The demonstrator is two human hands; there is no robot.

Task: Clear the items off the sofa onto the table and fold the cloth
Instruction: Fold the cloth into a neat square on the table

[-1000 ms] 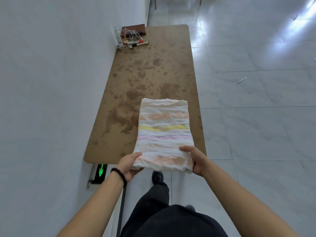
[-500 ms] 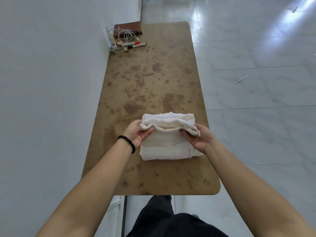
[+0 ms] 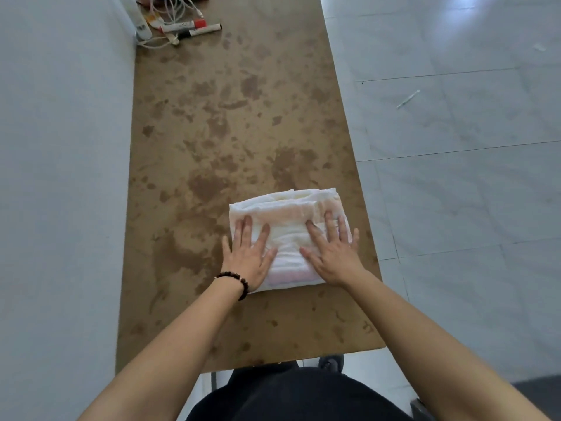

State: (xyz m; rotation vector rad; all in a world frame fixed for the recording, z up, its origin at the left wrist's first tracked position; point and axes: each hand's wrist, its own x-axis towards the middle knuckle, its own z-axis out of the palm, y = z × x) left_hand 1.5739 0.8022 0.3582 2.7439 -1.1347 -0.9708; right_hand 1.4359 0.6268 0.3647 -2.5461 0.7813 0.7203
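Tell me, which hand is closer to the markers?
Left. The left hand presses the left half of the cloth, on the side where the markers lie far ahead. The right hand presses the right half, farther across.

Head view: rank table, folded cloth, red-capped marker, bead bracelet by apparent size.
1. table
2. folded cloth
3. red-capped marker and bead bracelet: look about alike; the marker lies far from the camera, so unranked.

A: Any readable text?
B: None. The two markers at the far left of the table have printed labels, too blurred to read.
A: White strip beside them?
B: Small dark mark on it, illegible too.
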